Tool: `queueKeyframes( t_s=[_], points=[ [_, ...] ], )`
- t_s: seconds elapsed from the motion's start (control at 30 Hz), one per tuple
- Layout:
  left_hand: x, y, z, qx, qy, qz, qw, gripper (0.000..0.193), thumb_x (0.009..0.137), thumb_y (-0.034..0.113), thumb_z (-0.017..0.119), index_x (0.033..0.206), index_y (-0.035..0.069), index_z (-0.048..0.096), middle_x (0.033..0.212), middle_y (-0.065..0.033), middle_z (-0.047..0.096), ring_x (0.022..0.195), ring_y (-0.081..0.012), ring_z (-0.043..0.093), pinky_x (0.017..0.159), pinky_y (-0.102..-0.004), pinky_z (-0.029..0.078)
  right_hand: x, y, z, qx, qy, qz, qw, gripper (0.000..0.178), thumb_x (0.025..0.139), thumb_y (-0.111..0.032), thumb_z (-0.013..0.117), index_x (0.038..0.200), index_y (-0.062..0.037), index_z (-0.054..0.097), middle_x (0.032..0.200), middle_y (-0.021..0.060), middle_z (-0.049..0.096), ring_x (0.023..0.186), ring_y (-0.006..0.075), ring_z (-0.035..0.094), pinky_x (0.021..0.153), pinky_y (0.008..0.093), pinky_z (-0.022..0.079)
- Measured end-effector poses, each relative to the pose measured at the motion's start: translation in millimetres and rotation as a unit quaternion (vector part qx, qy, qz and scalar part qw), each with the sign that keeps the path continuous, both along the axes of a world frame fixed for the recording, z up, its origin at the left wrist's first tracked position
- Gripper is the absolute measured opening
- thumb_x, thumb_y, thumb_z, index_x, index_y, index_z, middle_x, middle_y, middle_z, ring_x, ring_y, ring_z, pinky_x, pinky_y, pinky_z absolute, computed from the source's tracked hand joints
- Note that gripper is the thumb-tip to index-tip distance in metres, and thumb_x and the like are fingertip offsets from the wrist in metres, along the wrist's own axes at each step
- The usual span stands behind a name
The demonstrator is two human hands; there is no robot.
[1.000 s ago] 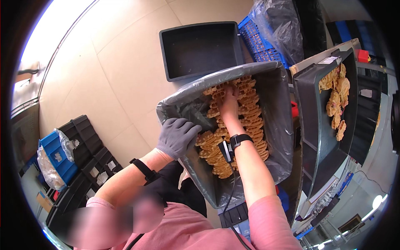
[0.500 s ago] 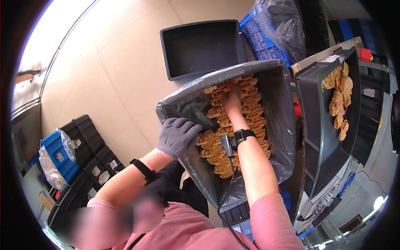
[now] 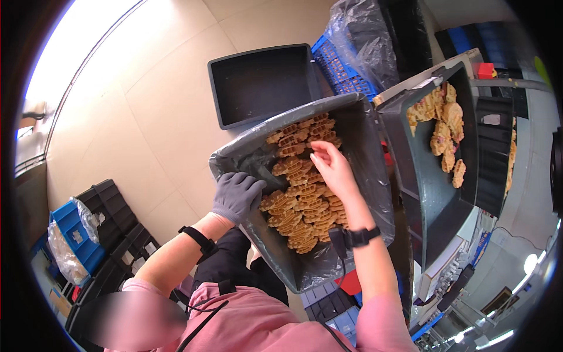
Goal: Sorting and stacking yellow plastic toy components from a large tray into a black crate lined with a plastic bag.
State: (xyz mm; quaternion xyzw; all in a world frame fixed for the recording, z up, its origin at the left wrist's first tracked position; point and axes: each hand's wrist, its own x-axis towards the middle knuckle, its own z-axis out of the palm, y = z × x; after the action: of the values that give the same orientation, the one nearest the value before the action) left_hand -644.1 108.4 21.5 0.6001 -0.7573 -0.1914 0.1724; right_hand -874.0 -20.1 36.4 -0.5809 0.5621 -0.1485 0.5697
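Observation:
A deep dark bin lined with clear plastic point(image 3: 373, 176) stands in front of me, holding rows of golden-brown waffles point(image 3: 302, 217). My left hand point(image 3: 237, 196), in a grey glove, grips the bin's left rim with its fingers bent over the edge. Bare, my right hand point(image 3: 334, 170) hovers over the waffles at the bin's right half. Its thumb and fingers are apart, and nothing shows between them. A black band with a small device point(image 3: 355, 237) is on the right wrist.
To the right, a dark tray point(image 3: 419, 170) holds several waffles point(image 3: 448, 126). Beyond the bin lie a dark tub point(image 3: 264, 117) and a blue crate point(image 3: 343, 70) with plastic over it. Black crates point(image 3: 108, 202) and a blue crate point(image 3: 79, 234) stand at the left.
My right hand has come up off the far rows of waffles and back toward me. My left hand stays on the rim. The whole view has shifted, with the right tray now further left.

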Motion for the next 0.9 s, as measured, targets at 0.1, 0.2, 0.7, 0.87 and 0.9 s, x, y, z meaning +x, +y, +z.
queueKeyframes(
  t_s=[0.1,0.2,0.7,0.87,0.9],
  points=[
    [1,2,1,0.007,-0.01,-0.002,1.0,0.021,0.077,0.018,0.063,0.097,0.017,0.062,0.085,-0.0002,0.06,0.088,-0.0204,0.056,0.082,-0.0383,0.04,-32,-1,107,0.084,-0.136,-0.015,0.987,0.028,0.093,-0.008,0.058,0.12,-0.003,0.054,0.113,0.0076,0.062,0.103,0.0136,0.059,0.089,0.0272,0.048],
    [4,6,-2,-0.003,-0.023,0.005,1.0,0.018,0.077,0.017,0.062,0.095,0.016,0.061,0.083,-0.0008,0.059,0.086,-0.0211,0.056,0.082,-0.0381,0.04,-69,-33,184,0.081,-0.106,-0.018,0.991,0.029,0.093,-0.011,0.059,0.121,-0.0025,0.053,0.11,0.0068,0.064,0.098,0.0146,0.061,0.09,0.0268,0.047],
    [-5,1,6,-0.005,-0.023,-0.008,1.0,0.018,0.078,0.019,0.06,0.096,0.017,0.06,0.082,-0.0017,0.059,0.088,-0.022,0.056,0.085,-0.0395,0.039,-141,-117,142,-0.133,0.426,0.17,0.879,0.093,0.064,-0.029,0.076,0.143,-0.0151,0.031,0.139,0.0246,0.033,0.118,0.0432,0.048,0.1,0.043,0.042],
    [-5,2,5,-0.014,-0.025,-0.003,1.0,0.019,0.077,0.019,0.061,0.096,0.017,0.06,0.082,-0.0021,0.059,0.089,-0.0221,0.056,0.086,-0.04,0.039,-182,-76,135,-0.123,0.392,0.111,0.905,0.086,0.067,-0.019,0.075,0.141,-0.0169,0.031,0.144,0.0241,0.027,0.126,0.0436,0.041,0.103,0.0417,0.041],
    [-6,2,4,-0.011,-0.028,-0.004,1.0,0.019,0.077,0.019,0.061,0.096,0.017,0.06,0.083,-0.0021,0.059,0.09,-0.0222,0.056,0.086,-0.04,0.039,-183,-68,136,-0.105,0.376,0.087,0.916,0.081,0.069,-0.017,0.075,0.139,-0.0171,0.034,0.146,0.0239,0.025,0.131,0.0429,0.036,0.105,0.0401,0.04]
  ],
)
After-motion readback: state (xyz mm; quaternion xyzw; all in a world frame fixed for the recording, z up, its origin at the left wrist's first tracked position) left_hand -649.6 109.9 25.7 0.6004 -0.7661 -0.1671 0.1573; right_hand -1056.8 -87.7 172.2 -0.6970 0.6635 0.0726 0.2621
